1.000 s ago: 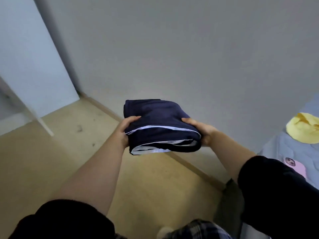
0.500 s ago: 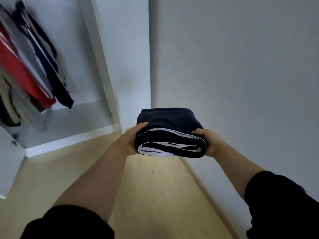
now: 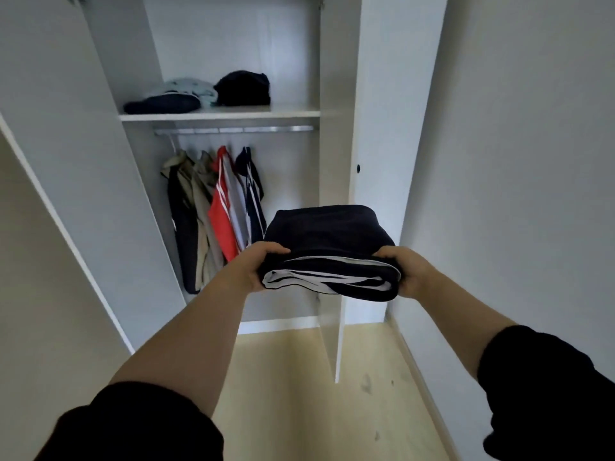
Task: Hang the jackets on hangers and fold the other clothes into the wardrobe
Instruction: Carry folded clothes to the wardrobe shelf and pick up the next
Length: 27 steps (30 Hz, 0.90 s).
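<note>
Matt navy cloth bundle [image 3: 327, 234]; smooth white wardrobe [image 3: 336, 78]; shiny metal rail [image 3: 233, 129].

Hands [image 3: 254, 266] grip folded navy garment [image 3: 329, 241] before wardrobe [image 3: 219, 114].

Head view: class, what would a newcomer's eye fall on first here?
The folded navy garment with white trim, held at both ends by the left hand and right hand, centre frame. Behind it, jackets hang from the wardrobe rail, a red jacket standing out. Above, folded clothes lie on the shelf.

Pale wood floor [image 3: 283, 394], perhaps scuffed, meets a plain grey wall [image 3: 515, 161].
</note>
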Motion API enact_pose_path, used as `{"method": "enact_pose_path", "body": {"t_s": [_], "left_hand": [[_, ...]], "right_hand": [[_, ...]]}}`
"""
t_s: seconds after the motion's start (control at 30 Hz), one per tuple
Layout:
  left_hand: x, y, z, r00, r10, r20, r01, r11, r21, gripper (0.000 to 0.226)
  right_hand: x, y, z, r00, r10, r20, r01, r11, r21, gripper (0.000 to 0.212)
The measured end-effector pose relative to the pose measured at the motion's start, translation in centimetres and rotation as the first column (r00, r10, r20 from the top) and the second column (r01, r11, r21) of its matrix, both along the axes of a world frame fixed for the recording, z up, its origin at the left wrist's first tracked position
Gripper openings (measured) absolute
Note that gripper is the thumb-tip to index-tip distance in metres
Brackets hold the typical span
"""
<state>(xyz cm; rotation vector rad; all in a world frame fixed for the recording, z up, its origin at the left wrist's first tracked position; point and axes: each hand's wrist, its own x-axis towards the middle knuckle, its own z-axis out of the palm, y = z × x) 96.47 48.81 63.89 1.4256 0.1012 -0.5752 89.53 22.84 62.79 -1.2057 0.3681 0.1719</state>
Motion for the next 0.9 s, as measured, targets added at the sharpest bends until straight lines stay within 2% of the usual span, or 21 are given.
{"method": "enact_pose_path", "body": {"t_s": [0.2, 0.37, 0.53, 0.67, 0.8, 0.9], "left_hand": [[6.5, 4.0, 5.3, 0.995, 0.051, 0.091, -0.044, 0.996, -0.079, 0.012], [15.0, 6.0, 6.1, 0.984, 0.138, 0.116, -0.121, 0.983, -0.141, 0.018], [25.1, 7.6, 7.8, 0.960, 0.212, 0.183, -0.180, 0.968, -0.177, 0.033], [33.3, 8.9, 10.7, 0.933, 0.281, 0.224, -0.239, 0.951, -0.198, 0.032], [40.8, 10.4, 12.0, 0.920, 0.333, 0.207, -0.291, 0.934, -0.206, 0.019], [46.6, 12.2, 12.1, 0.921, 0.328, 0.211, -0.292, 0.939, -0.183, 0.020]], "right_hand": [[8.8, 3.6, 5.4, 0.994, 0.056, 0.097, -0.053, 0.998, -0.037, 0.021], [18.2, 5.5, 7.6, 0.981, 0.118, 0.156, -0.114, 0.993, -0.038, 0.008], [29.9, 7.4, 10.0, 0.962, 0.182, 0.202, -0.176, 0.983, -0.049, 0.017], [39.2, 8.7, 12.6, 0.948, 0.180, 0.262, -0.180, 0.983, -0.027, 0.011], [47.7, 10.6, 13.9, 0.951, 0.193, 0.240, -0.189, 0.981, -0.040, 0.008], [53.7, 12.4, 14.0, 0.957, 0.186, 0.223, -0.182, 0.983, -0.036, 0.005]]}}
